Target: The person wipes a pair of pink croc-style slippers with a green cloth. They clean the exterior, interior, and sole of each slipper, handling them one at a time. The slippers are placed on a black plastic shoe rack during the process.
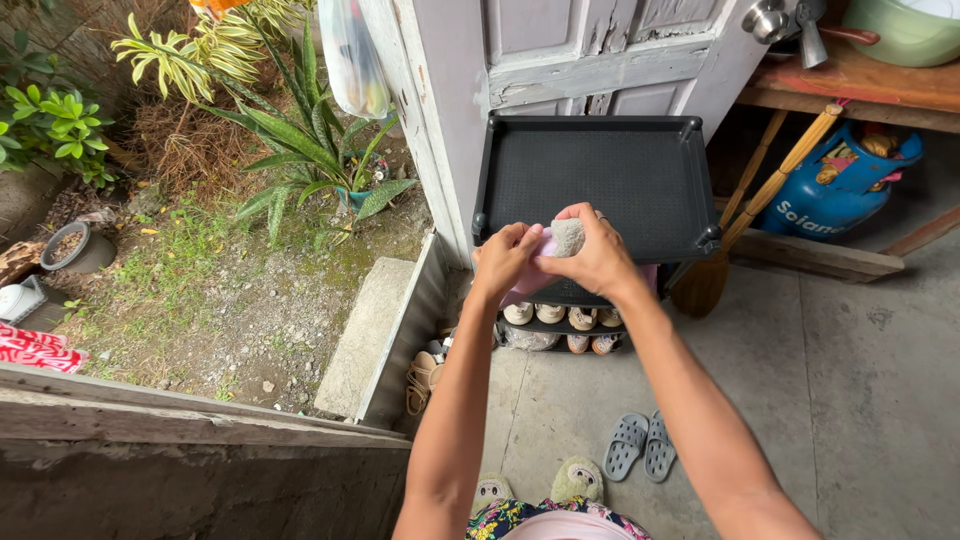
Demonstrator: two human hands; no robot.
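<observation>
My left hand [505,260] and my right hand [596,255] are together over the front edge of a black plastic shoe rack's top shelf [600,170]. Both grip a pink cloth [532,280] with a grey, dirty wad [568,237] showing between the fingers. The lower shelf holds several pairs of pale shoes [560,315], partly hidden under the top shelf and my arms.
A grey door [560,60] stands behind the rack. Grey slippers [640,445] lie on the concrete floor, and green frog slippers [575,480] are on my feet. A blue gas cylinder [835,185] and broom handles [775,180] are at right, plants [300,140] and gravel at left.
</observation>
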